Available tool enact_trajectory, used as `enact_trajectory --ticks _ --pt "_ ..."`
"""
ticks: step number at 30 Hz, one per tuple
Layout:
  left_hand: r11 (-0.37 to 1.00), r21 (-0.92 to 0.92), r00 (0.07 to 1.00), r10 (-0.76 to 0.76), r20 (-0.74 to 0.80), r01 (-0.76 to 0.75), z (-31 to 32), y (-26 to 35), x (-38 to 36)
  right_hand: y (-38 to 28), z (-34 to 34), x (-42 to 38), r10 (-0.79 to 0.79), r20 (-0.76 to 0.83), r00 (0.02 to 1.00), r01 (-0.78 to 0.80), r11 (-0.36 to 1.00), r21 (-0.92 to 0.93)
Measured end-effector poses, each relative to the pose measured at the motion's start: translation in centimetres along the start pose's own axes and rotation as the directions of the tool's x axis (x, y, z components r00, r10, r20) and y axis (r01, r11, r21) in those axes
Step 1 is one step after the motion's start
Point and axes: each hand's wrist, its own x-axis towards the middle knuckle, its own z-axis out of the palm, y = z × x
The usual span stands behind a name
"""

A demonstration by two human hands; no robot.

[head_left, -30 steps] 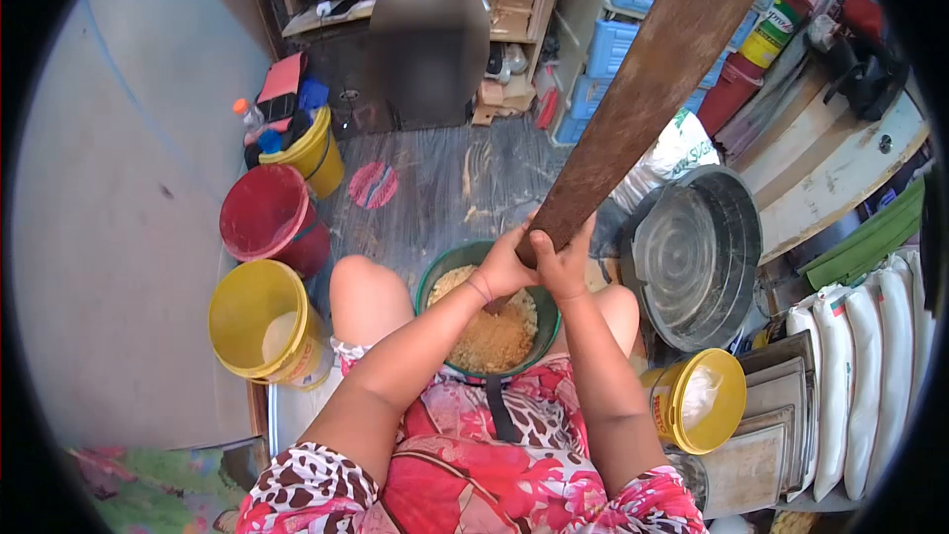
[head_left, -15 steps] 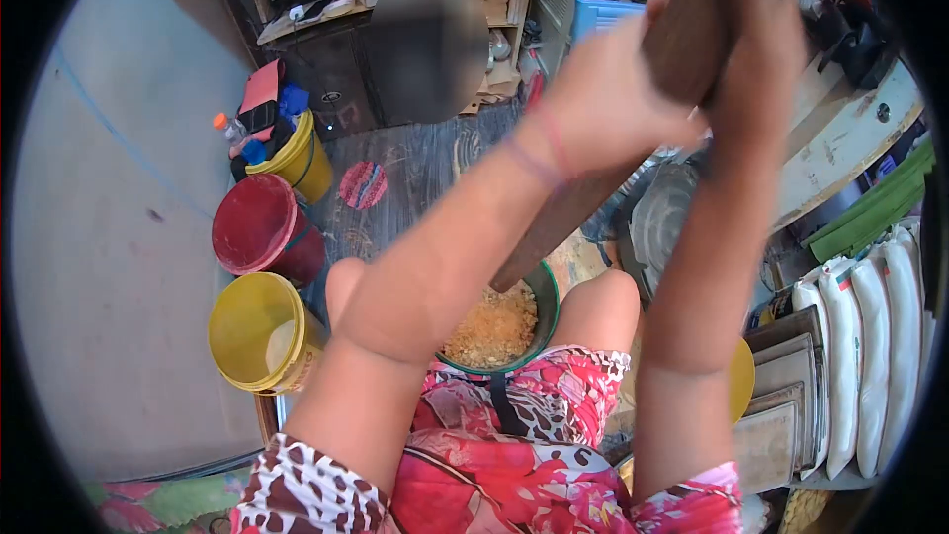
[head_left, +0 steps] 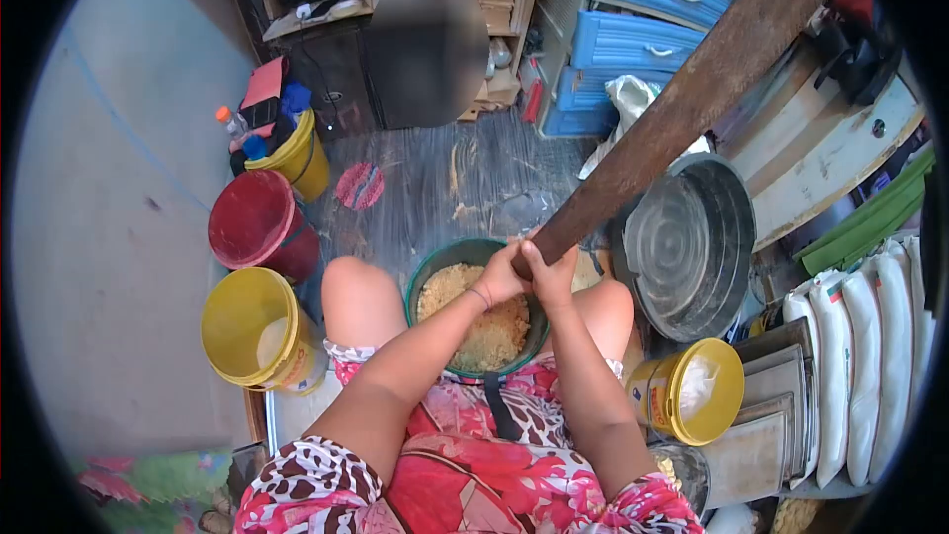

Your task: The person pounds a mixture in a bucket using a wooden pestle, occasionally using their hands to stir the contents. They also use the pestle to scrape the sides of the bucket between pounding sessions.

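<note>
A long, thick brown wooden pole (head_left: 682, 109) slants from the upper right down to the middle of the view. Around its lower part my left hand (head_left: 502, 275) and my right hand (head_left: 551, 272) are closed, side by side. The hands are over a green-rimmed bucket (head_left: 419, 272) between my knees. Yellowish, crumbly material (head_left: 484, 336) lies inside the bucket. The pole's lower end is hidden by the hands.
Yellow (head_left: 229, 376) and red (head_left: 237, 262) buckets line the left side, with a filled yellow bucket behind. At right are a wide black basin (head_left: 736, 282), a yellow bucket (head_left: 732, 425), trays and white sacks (head_left: 862, 386). Blue drawers (head_left: 643, 40) stand at the back.
Both hands have come down with the pole, from raised at the upper right to just over the bucket. The basin and right yellow bucket now show more fully.
</note>
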Motion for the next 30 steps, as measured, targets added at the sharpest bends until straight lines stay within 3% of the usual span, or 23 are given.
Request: enact_trajectory --ticks 2,4,7,8,9,10,11,12,13,14,15,16,17,18,19,20,21,22,23,26,28,29,30 --pt "0.929 -0.368 0.998 0.059 0.016 -0.049 0.3 4.6 -0.5 -3.6 0.4 0.9 0.034 0.075 0.997 -0.036 0.999 0.032" --pt "0.989 -0.139 0.999 0.052 -0.002 -0.052 -0.4 11.0 0.0 -6.5 -0.6 4.5 -0.014 0.176 0.984 0.018 1.000 -0.022" --pt "0.940 -0.111 0.946 0.316 -0.066 -0.322 -1.7 23.1 1.1 -20.0 2.1 10.2 -0.215 0.057 0.975 0.213 0.976 0.044" --pt "0.911 -0.059 0.913 0.404 -0.057 -0.407 -2.4 27.2 1.2 -25.0 3.5 11.5 -0.410 -0.064 0.910 0.404 0.911 -0.088" --pt "0.830 -0.114 0.837 0.537 -0.101 -0.546 -2.5 30.5 1.6 -29.0 3.6 12.9 -0.503 0.026 0.864 0.501 0.855 -0.135" --pt "0.825 -0.017 0.825 0.564 -0.034 -0.564 -3.3 34.0 2.1 -31.5 2.3 16.0 -0.688 0.181 0.702 0.704 0.635 -0.319" --pt "0.809 0.080 0.813 0.581 0.036 -0.582 -3.9 35.9 2.5 -33.3 1.1 18.4 -0.782 0.372 0.501 0.839 0.333 -0.430" --pt "0.815 0.079 0.818 0.573 0.036 -0.574 -3.9 35.6 2.6 -34.7 4.3 17.2 -0.756 0.123 0.642 0.766 0.630 -0.124" --pt "0.823 0.068 0.826 0.563 0.035 -0.564 -3.8 35.4 2.8 -35.4 7.4 15.8 -0.608 -0.076 0.791 0.604 0.755 0.255" --pt "0.829 0.058 0.831 0.555 0.033 -0.556 -3.6 35.1 3.0 -35.4 7.3 15.3 -0.574 -0.030 0.818 0.564 0.792 0.232" --pt "0.834 0.046 0.836 0.548 0.031 -0.549 -3.5 34.7 3.2 -33.0 3.9 17.6 -0.699 0.079 0.711 0.702 0.698 -0.144" --pt "0.839 0.035 0.839 0.543 0.029 -0.543 -3.2 34.3 3.4 -29.5 0.5 19.9 -0.757 0.238 0.609 0.753 0.457 -0.474" --pt "0.803 0.013 0.795 0.593 -0.129 -0.596 -2.1 30.2 3.0 -27.8 3.4 14.6 -0.470 0.039 0.882 0.471 0.880 -0.058" --pt "0.847 -0.047 0.845 0.521 -0.123 -0.529 -1.6 25.8 1.9 -22.4 3.0 11.8 -0.259 -0.049 0.965 0.259 0.966 -0.016" --pt "0.886 0.070 0.877 0.463 -0.125 -0.458 -1.5 16.6 2.0 -13.6 1.8 9.3 -0.280 0.013 0.960 0.276 0.934 -0.226" --pt "0.969 -0.060 0.969 0.236 -0.073 -0.240 -1.3 7.0 1.0 -5.0 1.6 5.0 -0.327 0.093 0.940 0.338 0.866 -0.368" --pt "0.963 -0.228 0.989 0.137 -0.049 -0.145 -0.9 -0.9 -0.6 3.5 0.8 -0.1 0.022 0.163 0.986 0.030 0.949 -0.313" --pt "0.972 -0.236 0.988 -0.055 -0.147 0.019 -0.1 -4.3 -0.9 4.1 1.6 -1.3 0.261 0.080 0.962 -0.245 0.954 -0.174" --pt "0.978 -0.210 0.983 -0.057 -0.174 0.019 -0.1 -4.2 -0.9 3.8 1.9 -1.3 0.209 0.092 0.974 -0.207 0.978 -0.029" --pt "0.983 -0.079 0.983 -0.170 -0.065 0.164 -1.7 -4.4 -1.0 3.2 0.7 -0.6 0.258 0.214 0.942 -0.232 0.963 -0.139" --pt "0.974 0.226 0.997 -0.002 -0.074 0.018 -2.2 -4.1 -1.4 2.9 0.7 -0.8 0.249 0.261 0.933 -0.225 0.967 -0.116" --pt "0.974 0.227 0.997 -0.002 -0.073 0.018 -2.1 -3.4 -1.8 2.6 0.8 -1.3 0.248 0.260 0.933 -0.226 0.967 -0.114" --pt "0.979 0.156 0.987 -0.116 -0.114 0.133 -1.8 -2.4 -2.0 2.2 1.1 -1.6 0.194 0.193 0.962 -0.189 0.981 -0.047"
